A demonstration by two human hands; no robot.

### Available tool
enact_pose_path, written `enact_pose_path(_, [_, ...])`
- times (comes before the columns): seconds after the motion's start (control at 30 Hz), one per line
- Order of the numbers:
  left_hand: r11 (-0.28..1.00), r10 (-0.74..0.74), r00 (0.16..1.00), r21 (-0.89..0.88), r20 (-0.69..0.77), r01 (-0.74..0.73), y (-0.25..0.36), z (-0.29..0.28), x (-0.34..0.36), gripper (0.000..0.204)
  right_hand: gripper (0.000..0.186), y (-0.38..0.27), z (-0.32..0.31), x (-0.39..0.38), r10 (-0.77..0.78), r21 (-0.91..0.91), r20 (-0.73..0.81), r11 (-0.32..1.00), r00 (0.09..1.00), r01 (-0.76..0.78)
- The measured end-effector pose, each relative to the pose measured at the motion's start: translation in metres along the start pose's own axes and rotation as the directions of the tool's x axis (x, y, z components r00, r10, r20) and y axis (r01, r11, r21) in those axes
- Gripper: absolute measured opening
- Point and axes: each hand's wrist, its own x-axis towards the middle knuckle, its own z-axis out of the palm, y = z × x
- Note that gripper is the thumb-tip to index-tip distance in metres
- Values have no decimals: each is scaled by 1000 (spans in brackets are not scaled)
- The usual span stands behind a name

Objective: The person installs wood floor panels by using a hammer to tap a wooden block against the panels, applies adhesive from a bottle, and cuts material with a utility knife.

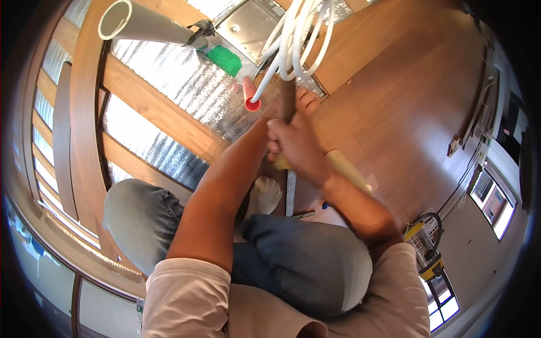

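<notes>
My right hand [297,141] is closed round a brown stick-like handle [287,100], held upright, whose upper end is hidden behind a coil of white tubing [296,42]. Reaching forward, my left arm ends beside the handle. Most of my left hand [306,100] is covered by the handle and my right hand; its fingers show beyond them, stretched out low over the boards. Just left of the handle, one white tube runs into a red pipe end [252,103].
Wooden battens [163,104] with silver foil [152,73] between them lie to the left. A wide white pipe [146,25] and a green piece [224,60] are ahead. Brown floorboards [406,112] spread right, near a yellow-and-black tool [431,267]. A ruler-like strip [291,194] lies by my foot [265,194].
</notes>
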Motion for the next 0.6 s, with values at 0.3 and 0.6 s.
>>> enact_pose_path(0.3, [921,344,827,330,-445,-206,-13,22,17,41,17,-8,19,-8,58,-27,-42,998,997,-59])
enact_pose_path(0.6, [883,37,944,-431,-329,-185,2,-7,-2,20,12,-60,-41,-18,340,-65,81,940,937,-335])
